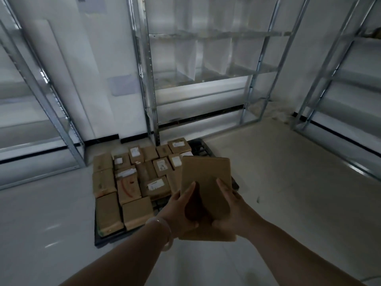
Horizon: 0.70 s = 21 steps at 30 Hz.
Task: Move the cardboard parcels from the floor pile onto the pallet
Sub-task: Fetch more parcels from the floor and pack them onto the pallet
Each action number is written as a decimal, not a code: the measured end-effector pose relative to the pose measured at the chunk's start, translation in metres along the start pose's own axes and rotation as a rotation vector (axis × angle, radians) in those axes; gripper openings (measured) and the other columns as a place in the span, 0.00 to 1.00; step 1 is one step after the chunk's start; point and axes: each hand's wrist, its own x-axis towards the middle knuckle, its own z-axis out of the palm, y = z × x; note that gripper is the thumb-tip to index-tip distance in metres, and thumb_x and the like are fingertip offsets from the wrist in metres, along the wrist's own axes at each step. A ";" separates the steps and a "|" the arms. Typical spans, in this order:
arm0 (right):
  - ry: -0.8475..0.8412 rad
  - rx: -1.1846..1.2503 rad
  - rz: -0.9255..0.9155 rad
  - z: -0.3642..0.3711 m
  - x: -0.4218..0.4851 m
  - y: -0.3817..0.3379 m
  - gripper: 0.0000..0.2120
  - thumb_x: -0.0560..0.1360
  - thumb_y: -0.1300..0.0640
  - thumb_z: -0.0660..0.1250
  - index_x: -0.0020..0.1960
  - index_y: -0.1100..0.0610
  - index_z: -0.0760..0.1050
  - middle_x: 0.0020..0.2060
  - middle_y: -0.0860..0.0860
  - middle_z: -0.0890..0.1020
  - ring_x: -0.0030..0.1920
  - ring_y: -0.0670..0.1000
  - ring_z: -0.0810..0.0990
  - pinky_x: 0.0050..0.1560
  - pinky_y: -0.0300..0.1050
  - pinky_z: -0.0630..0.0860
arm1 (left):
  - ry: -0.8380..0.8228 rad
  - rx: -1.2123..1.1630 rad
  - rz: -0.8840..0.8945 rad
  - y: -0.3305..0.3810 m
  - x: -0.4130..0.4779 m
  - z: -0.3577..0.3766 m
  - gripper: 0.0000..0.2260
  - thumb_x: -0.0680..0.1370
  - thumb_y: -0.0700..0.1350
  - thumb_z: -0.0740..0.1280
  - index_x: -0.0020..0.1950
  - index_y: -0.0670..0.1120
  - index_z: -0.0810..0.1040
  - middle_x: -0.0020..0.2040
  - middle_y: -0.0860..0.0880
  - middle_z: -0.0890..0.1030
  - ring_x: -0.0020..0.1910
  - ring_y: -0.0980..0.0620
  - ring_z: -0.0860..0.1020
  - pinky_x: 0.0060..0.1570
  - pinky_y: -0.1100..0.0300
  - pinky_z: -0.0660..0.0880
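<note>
Shelving racks (151, 79): galvanised steel, perforated uprights, along the walls.
Pallet (201, 147): black moulded grid, flat on the glossy floor.
Stacked parcels (127, 186): matte brown cardboard, rectangular, some with white labels, covering the pallet.
Held parcel (206, 174): flat, plain, tilted above the pallet's near right corner, gripped by the left hand (181, 211) and right hand (231, 209).
Bangle (168, 234): pale, smooth, on the left wrist.

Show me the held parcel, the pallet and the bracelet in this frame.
held parcel (206, 174), head view, middle of its upper face.
pallet (201, 148), head view, bare far right corner.
bracelet (169, 234), head view, band at the left wrist.
</note>
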 end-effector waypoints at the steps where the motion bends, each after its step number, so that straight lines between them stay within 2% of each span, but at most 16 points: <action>1: -0.009 0.006 -0.001 0.001 0.015 0.002 0.56 0.69 0.49 0.78 0.71 0.28 0.34 0.78 0.50 0.51 0.74 0.54 0.63 0.68 0.50 0.70 | -0.003 0.006 -0.019 -0.005 0.012 -0.004 0.49 0.74 0.47 0.74 0.78 0.65 0.39 0.79 0.48 0.50 0.76 0.41 0.58 0.70 0.49 0.65; 9: -0.054 -0.009 0.043 -0.028 0.147 0.029 0.55 0.69 0.48 0.78 0.70 0.28 0.33 0.79 0.50 0.51 0.73 0.53 0.63 0.69 0.49 0.69 | -0.049 -0.020 -0.011 -0.029 0.143 -0.041 0.48 0.74 0.49 0.73 0.77 0.65 0.38 0.78 0.49 0.52 0.75 0.42 0.60 0.69 0.51 0.66; 15: -0.016 -0.029 0.122 -0.063 0.246 0.037 0.55 0.70 0.44 0.77 0.72 0.28 0.33 0.79 0.52 0.50 0.74 0.56 0.63 0.70 0.54 0.69 | -0.110 -0.013 0.040 -0.033 0.250 -0.097 0.49 0.74 0.49 0.74 0.76 0.68 0.37 0.79 0.48 0.51 0.75 0.42 0.60 0.71 0.45 0.67; 19: 0.063 0.017 0.150 -0.091 0.291 0.055 0.53 0.69 0.45 0.77 0.68 0.25 0.34 0.78 0.52 0.55 0.73 0.56 0.65 0.69 0.55 0.70 | -0.164 0.052 0.096 -0.020 0.322 -0.120 0.49 0.74 0.49 0.74 0.77 0.66 0.38 0.79 0.48 0.51 0.75 0.43 0.61 0.72 0.46 0.66; 21: 0.068 0.038 0.171 -0.107 0.307 0.071 0.54 0.69 0.46 0.78 0.70 0.27 0.36 0.77 0.54 0.58 0.71 0.57 0.67 0.68 0.55 0.71 | -0.190 0.053 0.107 -0.008 0.353 -0.119 0.49 0.74 0.48 0.74 0.78 0.65 0.38 0.78 0.48 0.51 0.75 0.43 0.61 0.72 0.46 0.65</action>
